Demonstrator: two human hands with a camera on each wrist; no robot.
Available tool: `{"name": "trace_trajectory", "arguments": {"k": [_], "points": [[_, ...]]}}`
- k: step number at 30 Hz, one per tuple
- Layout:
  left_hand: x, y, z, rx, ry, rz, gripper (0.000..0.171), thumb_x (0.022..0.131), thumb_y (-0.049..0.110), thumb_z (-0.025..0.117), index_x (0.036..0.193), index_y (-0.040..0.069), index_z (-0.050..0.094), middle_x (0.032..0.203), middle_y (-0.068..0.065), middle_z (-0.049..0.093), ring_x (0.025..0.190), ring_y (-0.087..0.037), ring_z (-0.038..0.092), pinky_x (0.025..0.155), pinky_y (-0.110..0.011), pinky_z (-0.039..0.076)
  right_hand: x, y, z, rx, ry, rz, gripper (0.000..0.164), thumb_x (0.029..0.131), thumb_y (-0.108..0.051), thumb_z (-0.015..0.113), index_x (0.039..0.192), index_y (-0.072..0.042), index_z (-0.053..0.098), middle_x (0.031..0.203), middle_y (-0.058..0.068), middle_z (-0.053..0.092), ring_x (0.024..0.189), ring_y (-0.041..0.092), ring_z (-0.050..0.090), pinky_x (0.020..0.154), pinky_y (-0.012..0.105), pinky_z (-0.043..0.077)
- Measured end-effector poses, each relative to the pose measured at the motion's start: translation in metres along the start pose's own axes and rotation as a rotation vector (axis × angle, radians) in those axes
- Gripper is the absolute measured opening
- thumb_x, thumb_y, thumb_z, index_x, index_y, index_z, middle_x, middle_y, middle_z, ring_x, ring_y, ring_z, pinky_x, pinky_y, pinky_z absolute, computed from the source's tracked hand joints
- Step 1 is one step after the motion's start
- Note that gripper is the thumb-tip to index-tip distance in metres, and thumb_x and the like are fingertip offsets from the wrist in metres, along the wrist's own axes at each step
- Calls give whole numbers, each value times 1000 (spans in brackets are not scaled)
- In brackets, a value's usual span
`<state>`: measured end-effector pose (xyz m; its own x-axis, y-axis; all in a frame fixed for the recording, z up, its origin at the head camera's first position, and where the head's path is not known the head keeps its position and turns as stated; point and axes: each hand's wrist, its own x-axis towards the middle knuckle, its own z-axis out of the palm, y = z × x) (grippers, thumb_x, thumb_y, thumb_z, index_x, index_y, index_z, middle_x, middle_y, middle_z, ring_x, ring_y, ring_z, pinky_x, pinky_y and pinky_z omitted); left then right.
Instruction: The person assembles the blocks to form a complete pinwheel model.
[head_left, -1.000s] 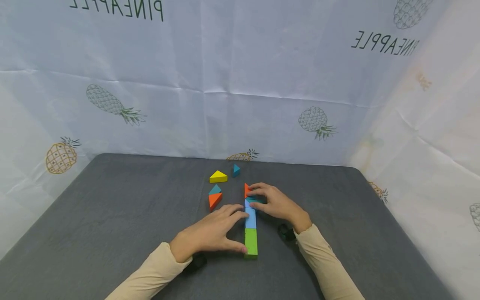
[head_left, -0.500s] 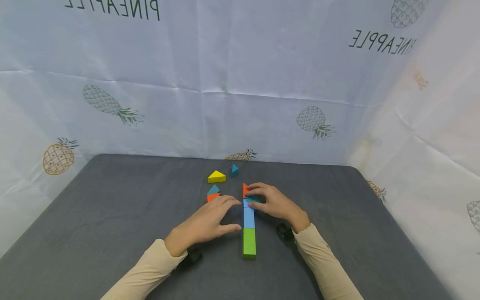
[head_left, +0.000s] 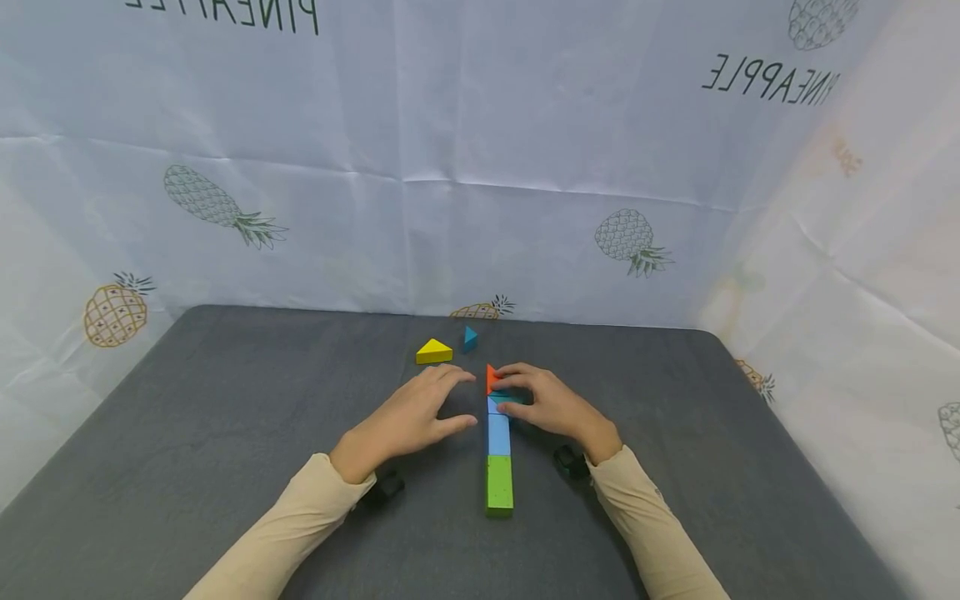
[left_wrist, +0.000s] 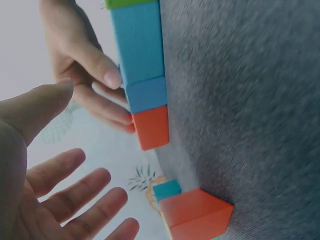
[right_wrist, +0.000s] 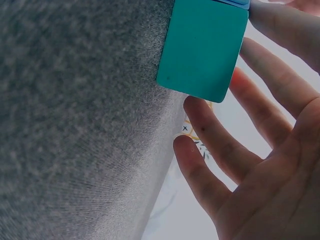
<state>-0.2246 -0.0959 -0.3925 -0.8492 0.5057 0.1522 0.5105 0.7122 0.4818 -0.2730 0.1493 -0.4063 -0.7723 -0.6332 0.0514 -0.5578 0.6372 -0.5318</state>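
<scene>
A row of blocks runs away from me: a green block (head_left: pixel 498 485), a blue block (head_left: pixel 498 434), a light blue triangular block (head_left: pixel 492 406) and an orange triangular block (head_left: pixel 491 378). A teal block (right_wrist: pixel 202 50) juts out on the row's right side. My right hand (head_left: pixel 551 404) touches the far part of the row with thumb and fingertips, around the teal block; its fingers are fairly straight and spread. Left of the row, my left hand (head_left: pixel 405 421) hovers with fingers apart, holding nothing. Below it, a loose orange triangular block (left_wrist: pixel 195 212) shows in the left wrist view.
Farther back on the dark grey table (head_left: pixel 225 433) lie a yellow triangular block (head_left: pixel 434 352) and a small blue triangular block (head_left: pixel 470 338). A pineapple-print cloth (head_left: pixel 510 125) hangs behind the table's back edge. Black devices sit beneath both wrists.
My left hand has moved away from the green and blue blocks, going farther back and slightly left, and now hides the loose orange and teal blocks in the head view. My right hand stays put.
</scene>
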Motion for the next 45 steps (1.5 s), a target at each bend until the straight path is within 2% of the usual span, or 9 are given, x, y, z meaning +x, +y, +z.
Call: {"name": "trace_trajectory", "arguments": {"k": [9,20,29,34,45], "points": [[14,-4,-8,-10,-23,-16,58,93,37,69,141,10,51,145,-11,52,135,-29,48,109,-51,43,1,-1,0,-12,-2,-10,39,95,-26,69,129,-8,66,142,13,55,132,34,52,105,52,47],[28,-14,-13,-45,4,20,54,95,31,69,139,6,52,140,-13,55,128,-30,53,104,-48,47,0,1,-1,-6,0,-34,39,95,-25,68,130,-7,65,143,15,53,131,34,52,103,51,48],[38,-18,-19,-62,-25,-54,54,95,33,67,141,9,52,142,-13,52,128,-31,52,104,-50,46,0,2,-1,-4,-1,-27,39,95,-24,68,130,-7,66,144,15,53,133,35,51,104,52,47],[46,-22,-21,-40,-28,-79,54,96,33,66,142,8,51,144,-13,51,132,-33,49,107,-52,44,0,2,-1,-1,-5,-17,39,95,-25,68,130,-8,66,143,14,54,134,34,50,105,52,46],[60,-30,-21,-55,-45,-131,53,97,30,66,142,6,50,145,-15,49,134,-34,46,110,-52,41,0,3,0,19,-8,-4,39,95,-27,68,130,-10,66,144,12,53,134,33,50,107,53,45]]}}
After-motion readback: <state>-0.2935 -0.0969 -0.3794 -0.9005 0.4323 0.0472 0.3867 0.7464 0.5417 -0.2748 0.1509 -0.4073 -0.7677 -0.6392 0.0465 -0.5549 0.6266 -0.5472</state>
